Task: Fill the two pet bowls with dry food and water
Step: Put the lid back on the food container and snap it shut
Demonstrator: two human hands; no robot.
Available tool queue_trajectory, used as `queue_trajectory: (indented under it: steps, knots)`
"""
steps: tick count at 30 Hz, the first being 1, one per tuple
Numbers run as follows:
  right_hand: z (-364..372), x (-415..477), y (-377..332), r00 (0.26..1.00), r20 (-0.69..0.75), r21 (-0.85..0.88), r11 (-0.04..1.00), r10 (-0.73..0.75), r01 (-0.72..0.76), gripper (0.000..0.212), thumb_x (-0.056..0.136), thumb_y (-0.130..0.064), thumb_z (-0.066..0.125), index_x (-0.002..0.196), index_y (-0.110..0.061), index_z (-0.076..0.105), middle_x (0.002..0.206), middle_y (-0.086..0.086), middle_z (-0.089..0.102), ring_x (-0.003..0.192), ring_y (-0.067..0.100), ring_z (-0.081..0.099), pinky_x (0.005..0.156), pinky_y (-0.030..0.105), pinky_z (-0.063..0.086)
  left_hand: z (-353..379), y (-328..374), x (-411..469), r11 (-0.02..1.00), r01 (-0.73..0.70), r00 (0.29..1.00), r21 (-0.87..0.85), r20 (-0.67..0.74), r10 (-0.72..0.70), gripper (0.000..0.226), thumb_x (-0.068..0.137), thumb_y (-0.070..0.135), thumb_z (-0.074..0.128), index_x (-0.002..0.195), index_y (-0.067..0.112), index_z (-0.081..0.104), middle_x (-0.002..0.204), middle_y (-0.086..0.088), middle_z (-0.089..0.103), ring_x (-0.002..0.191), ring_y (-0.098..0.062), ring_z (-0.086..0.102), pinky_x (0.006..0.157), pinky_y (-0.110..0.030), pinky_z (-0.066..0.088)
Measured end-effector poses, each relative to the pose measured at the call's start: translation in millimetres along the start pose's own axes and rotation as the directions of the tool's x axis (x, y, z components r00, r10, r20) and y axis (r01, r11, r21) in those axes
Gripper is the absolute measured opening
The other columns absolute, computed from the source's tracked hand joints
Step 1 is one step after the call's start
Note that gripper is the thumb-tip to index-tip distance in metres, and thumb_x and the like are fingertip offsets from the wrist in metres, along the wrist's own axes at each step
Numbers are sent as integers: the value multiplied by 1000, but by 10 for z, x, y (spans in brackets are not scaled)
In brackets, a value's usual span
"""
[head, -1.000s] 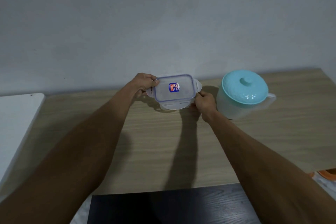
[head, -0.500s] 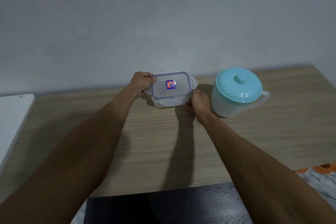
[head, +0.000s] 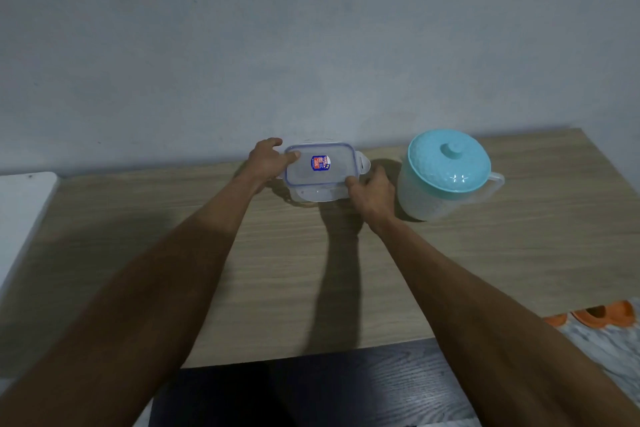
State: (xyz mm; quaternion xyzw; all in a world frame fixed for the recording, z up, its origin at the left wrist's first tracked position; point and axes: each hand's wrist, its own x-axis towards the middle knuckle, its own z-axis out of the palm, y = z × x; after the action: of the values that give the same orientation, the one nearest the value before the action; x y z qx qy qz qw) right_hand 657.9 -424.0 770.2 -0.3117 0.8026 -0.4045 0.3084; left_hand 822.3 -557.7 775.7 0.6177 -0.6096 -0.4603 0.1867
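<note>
1. Far left of frame: the corner of a white surface adjoins the tabletop.

2. Centre, against the wall: a clear clip-lock container stands on the tabletop with its lid still seated. The left hand grips the container's left end, thumb laid on the lid edge and fingers curved round the far side. The right hand grips the near right corner, thumb against the lid rim. Two latch flaps, one on the right end and one on the near side, stand out from the body.

3. Change: within the last second the right hand has shifted from under the right-end flap to the near corner, and the left index finger has lifted slightly. The container has stayed in place. Judgement: the step in hand is unlatching, with lid removal likely next. Contents cannot be determined through the plastic.

4. Right of centre: a translucent water pitcher with a turquoise cover stands just beside the right hand, untouched.

5. Lower right: orange objects lie on the floor. Bottom centre: a dark wood-grain panel.

6. Neither pet bowl is in view, so filling has not begun.
</note>
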Motion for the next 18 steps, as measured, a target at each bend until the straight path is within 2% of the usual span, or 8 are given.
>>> queue_trajectory:
  steps: [4,5,7,9,11,14,18]
  knots:
    - [36,-112,-96,951,-122,-260,934,-284,246,62,79,-31,61,132,-1,48,128,22,49,118,39,50,94,41,42,60,-65,-158,996,24,1000,-82,14,-23,99,78,29,81,153,6,22,154,-16,35,135,-27,44,93,-28,40]
    - [48,-111,-120,929,-97,-294,902,-357,316,67,75,-34,60,133,-3,48,130,21,48,119,39,49,95,42,42,68,-97,-185,995,31,999,-94,17,-30,101,76,29,83,153,5,21,152,-13,37,133,-27,46,91,-29,42]
    - [64,-52,-179,903,48,-360,836,-427,414,77,72,-40,62,139,-7,43,141,18,41,129,37,43,101,44,41,66,-165,-219,994,42,998,-99,46,-37,103,70,34,87,149,8,27,141,-7,47,118,-26,56,78,-31,50]
    - [69,57,-245,877,256,-463,745,-406,480,89,74,-42,69,149,-14,30,155,14,27,143,33,28,112,47,32,60,-261,-199,994,26,997,-106,81,-18,95,62,38,90,138,8,42,127,-5,59,94,-22,64,60,-28,52]
    - [74,177,-327,832,437,-562,618,-342,549,103,74,-46,73,155,-18,15,163,11,11,151,29,10,119,50,21,70,-320,-214,995,-2,996,-103,87,11,73,63,37,89,120,9,53,104,-9,66,70,-17,61,45,-22,44]
    - [103,331,-451,765,592,-619,465,-254,633,118,73,-52,77,157,-20,2,165,8,-1,153,28,-1,121,54,14,103,-360,-249,991,1,995,-134,103,13,57,70,37,85,112,11,56,85,-6,62,61,-16,54,42,-23,38]
    - [157,465,-587,717,668,-641,336,-198,690,130,66,-54,82,157,-20,-4,166,8,-2,152,31,1,118,57,17,126,-377,-242,989,17,993,-147,115,-1,52,72,39,81,113,17,56,83,-4,57,61,-16,48,43,-23,35]
